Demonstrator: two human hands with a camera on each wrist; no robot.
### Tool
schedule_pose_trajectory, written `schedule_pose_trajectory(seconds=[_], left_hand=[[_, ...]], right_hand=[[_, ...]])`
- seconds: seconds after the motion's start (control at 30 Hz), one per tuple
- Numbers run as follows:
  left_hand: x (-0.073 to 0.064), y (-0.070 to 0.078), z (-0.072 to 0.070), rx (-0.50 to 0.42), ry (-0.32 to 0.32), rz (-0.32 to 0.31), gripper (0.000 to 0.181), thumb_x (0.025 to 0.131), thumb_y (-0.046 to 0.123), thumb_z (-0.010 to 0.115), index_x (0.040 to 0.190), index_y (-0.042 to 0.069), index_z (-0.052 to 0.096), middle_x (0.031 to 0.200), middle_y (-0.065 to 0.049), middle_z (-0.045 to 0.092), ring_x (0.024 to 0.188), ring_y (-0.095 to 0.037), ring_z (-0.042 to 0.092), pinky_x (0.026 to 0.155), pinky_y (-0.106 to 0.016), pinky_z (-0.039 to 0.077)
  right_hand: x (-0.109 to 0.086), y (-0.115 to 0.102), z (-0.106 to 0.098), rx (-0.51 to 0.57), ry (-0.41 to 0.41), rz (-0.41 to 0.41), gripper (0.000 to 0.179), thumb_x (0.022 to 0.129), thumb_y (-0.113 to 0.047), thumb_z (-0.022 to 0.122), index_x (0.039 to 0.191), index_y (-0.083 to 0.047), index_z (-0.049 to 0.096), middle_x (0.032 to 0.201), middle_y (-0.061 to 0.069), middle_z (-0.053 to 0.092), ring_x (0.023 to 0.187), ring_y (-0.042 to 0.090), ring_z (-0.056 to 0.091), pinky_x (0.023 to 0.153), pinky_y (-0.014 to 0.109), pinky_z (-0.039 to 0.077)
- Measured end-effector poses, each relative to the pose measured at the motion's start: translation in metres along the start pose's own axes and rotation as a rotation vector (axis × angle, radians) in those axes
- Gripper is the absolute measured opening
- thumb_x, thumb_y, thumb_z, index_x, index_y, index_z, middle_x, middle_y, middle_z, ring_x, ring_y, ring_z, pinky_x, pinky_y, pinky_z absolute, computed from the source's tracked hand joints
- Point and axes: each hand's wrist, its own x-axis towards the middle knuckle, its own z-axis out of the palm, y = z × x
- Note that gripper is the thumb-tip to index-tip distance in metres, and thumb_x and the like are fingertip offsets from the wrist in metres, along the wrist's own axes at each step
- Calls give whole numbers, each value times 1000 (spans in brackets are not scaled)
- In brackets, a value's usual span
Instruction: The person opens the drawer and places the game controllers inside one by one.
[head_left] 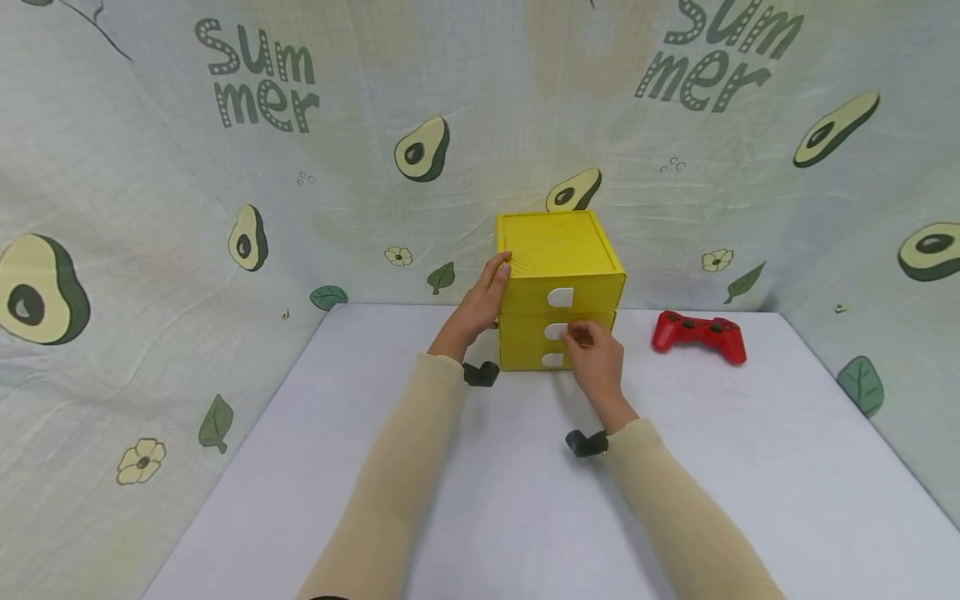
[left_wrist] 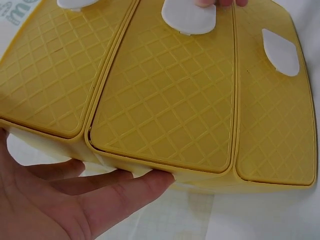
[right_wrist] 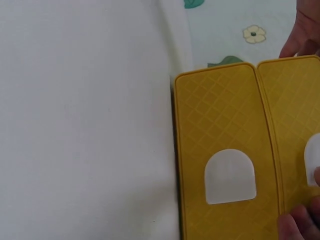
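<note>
A yellow three-drawer box (head_left: 555,242) with white tab handles stands near the back of the table. My left hand (head_left: 482,304) rests against its left side, thumb near the top edge. In the left wrist view, the fingers (left_wrist: 125,195) of that hand lie fairly straight along the box's side. At the front, my right hand (head_left: 597,358) pinches the white handle (head_left: 556,331) of the middle drawer. The right wrist view shows the bottom drawer's handle (right_wrist: 230,177) untouched, while the right fingers (right_wrist: 302,222) are curled beside the middle one. All three drawers look closed.
To the right of the box lies a red game controller (head_left: 699,335). The white table (head_left: 480,500) reaches back to a cloth backdrop (head_left: 360,200) with avocado prints, which also rises along both sides. Black wrist cameras are strapped on both wrists.
</note>
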Motion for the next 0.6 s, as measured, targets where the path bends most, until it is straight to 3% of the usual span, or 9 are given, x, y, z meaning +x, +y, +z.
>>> schedule_pose_trajectory(seconds=[0.6], left_hand=[[-2, 2, -1, -10, -14, -13, 51, 92, 75, 23, 141, 63, 18, 158, -4, 27, 132, -41, 45, 87, -59, 51]], right_hand=[[-12, 19, 9, -9, -19, 129, 21, 87, -23, 69, 100, -6, 69, 98, 13, 72, 92, 27, 66, 83, 41, 55]])
